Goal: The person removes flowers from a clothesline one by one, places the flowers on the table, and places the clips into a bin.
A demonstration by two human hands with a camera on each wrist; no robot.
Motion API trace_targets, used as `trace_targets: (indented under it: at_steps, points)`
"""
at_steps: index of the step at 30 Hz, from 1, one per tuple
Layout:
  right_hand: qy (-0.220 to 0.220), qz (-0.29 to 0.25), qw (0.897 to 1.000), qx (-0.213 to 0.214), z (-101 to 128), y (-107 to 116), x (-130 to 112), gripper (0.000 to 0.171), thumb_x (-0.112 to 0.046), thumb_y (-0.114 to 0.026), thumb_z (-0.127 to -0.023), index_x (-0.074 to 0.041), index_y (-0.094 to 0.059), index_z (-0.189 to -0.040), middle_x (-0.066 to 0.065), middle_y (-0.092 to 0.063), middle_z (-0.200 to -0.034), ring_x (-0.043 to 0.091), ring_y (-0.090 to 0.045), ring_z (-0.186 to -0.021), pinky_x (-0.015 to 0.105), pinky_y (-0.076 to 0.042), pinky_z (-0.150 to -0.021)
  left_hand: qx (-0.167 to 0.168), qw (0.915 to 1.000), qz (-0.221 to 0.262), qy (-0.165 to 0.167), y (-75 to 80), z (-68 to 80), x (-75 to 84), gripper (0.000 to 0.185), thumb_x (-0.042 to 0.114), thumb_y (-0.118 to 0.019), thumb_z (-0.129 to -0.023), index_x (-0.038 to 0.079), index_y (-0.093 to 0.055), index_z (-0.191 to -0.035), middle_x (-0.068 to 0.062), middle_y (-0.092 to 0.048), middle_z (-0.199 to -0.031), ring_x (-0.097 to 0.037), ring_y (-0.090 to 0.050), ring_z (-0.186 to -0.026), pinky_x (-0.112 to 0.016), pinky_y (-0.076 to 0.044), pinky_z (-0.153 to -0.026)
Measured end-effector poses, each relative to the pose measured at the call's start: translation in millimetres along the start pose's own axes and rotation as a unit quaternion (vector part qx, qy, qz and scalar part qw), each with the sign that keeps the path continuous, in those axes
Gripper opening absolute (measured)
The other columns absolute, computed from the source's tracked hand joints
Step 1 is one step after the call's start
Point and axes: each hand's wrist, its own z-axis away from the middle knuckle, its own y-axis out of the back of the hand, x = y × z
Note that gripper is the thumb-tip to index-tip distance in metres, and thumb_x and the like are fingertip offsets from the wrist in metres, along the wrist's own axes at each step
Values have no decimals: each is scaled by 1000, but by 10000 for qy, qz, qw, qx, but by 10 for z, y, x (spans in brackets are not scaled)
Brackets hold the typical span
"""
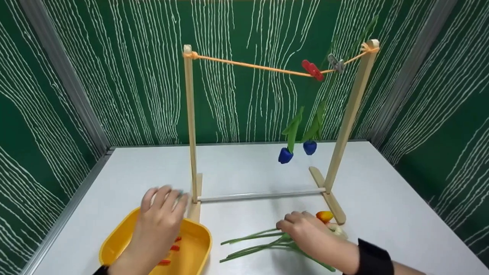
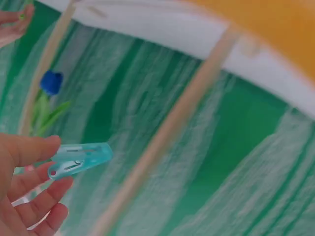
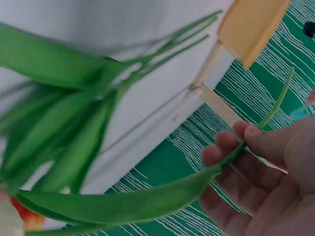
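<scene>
My left hand [image 1: 162, 217] is raised above the yellow tray [image 1: 208, 242]. In the left wrist view, its thumb and fingers pinch a light blue clothespin [image 2: 81, 158]. Over the loose flower stems [image 1: 248, 250] on the table, my right hand [image 1: 305, 231] pinches one green stem [image 3: 279, 104] between thumb and fingers. A long leaf [image 3: 128, 202] grows from that stem; its bloom cannot be made out. An orange-yellow tulip [image 1: 324, 216] and a white bloom [image 1: 337, 230] show just beyond the right hand. Several red clothespins [image 1: 174, 248] lie in the tray.
A wooden frame [image 1: 191, 126] carries an orange cord [image 1: 248, 65]. Near its right post, a red clothespin [image 1: 312, 70] and a grey clothespin [image 1: 336, 63] sit on the cord. Two blue tulips [image 1: 285, 156] hang head down there. A white rod [image 1: 263, 194] joins the posts low down.
</scene>
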Motion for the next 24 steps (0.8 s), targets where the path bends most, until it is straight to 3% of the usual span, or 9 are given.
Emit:
trace_targets:
  at_steps: [2, 4, 7, 11, 16, 21, 24]
  points:
    - [160, 298, 9994, 114, 57, -102, -17, 22, 0, -74, -74, -14, -68, -90, -4, -61, -76, 10, -55, -68, 25, -46, -58, -754, 9965, -141, 344, -57, 236, -46, 35, 0, -80, -69, 1, -68, -102, -17, -64, -98, -36, -49, -100, -51, -35, -91]
    - [309, 441, 9984, 161, 108, -195, -28, 23, -2, -75, -73, -14, -67, -90, -4, -59, -77, 10, -53, -68, 24, -45, -57, -1495, 9862, -331, 634, -121, 427, -78, 35, 2, -80, -70, 1, -68, -103, -18, -62, -100, -38, -48, -102, -53, -33, -93]
    - [472, 484, 9975, 221, 161, -335, -34, 23, -2, -75, -73, -14, -66, -90, -4, -59, -77, 10, -53, -68, 23, -43, -56, -2583, 9612, -450, 853, -216, 625, -90, 38, 9, -80, -69, 1, -68, -104, -19, -59, -102, -38, -44, -102, -54, -32, -94]
    - [545, 437, 9974, 195, 195, -487, -33, 20, -3, -74, -74, -14, -65, -88, -5, -58, -76, 9, -52, -67, 21, -40, -54, -3513, 9313, -157, 948, -343, 760, -85, 43, 22, -82, -68, 1, -68, -103, -17, -56, -98, -36, -42, -98, -56, -31, -92]
    - [511, 246, 9984, 0, 228, -582, -31, 17, -5, -73, -77, -14, -66, -89, -4, -57, -79, 10, -52, -70, 21, -40, -56, -3949, 9117, 255, 1101, -445, 806, -98, 54, 35, -85, -63, 0, -68, -100, -16, -56, -97, -36, -41, -97, -59, -29, -93]
    - [524, 79, 9985, -126, 245, -602, -29, 15, -7, -73, -77, -15, -68, -89, -3, -57, -82, 10, -51, -72, 21, -42, -59, -3874, 9135, 523, 1130, -494, 815, -122, 40, 27, -86, -63, 1, -67, -88, -15, -58, -95, -35, -43, -98, -58, -28, -93]
    - [372, -152, 9991, -119, 220, -550, -12, 11, -11, -73, -80, -14, -68, -89, -4, -58, -82, 9, -51, -72, 21, -42, -58, -3842, 9157, 496, 1069, -459, 729, -132, 34, 21, -85, -66, 2, -68, -89, -14, -60, -97, -34, -44, -98, -57, -28, -93]
